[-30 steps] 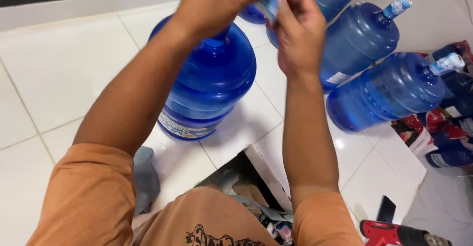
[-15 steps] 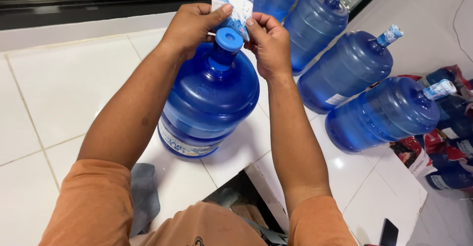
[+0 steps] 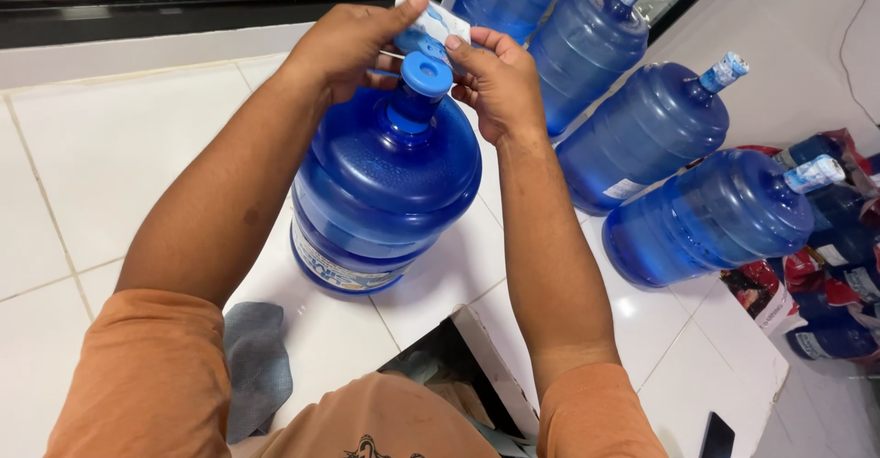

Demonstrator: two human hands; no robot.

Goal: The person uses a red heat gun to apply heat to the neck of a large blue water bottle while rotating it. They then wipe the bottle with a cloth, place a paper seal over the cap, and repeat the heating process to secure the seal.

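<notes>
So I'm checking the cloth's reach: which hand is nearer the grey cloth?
Left. The left hand is up by the bottle cap, on the cloth's side; the right hand is across the bottle.

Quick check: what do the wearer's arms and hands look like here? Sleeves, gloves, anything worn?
Both hands are bare: no gloves, rings or watch visible on the left hand or the right hand. The forearms are uncovered. Short orange sleeves end above the elbows, part of an orange shirt with a dark printed design on the chest. No cables or markings on the arms.
</notes>
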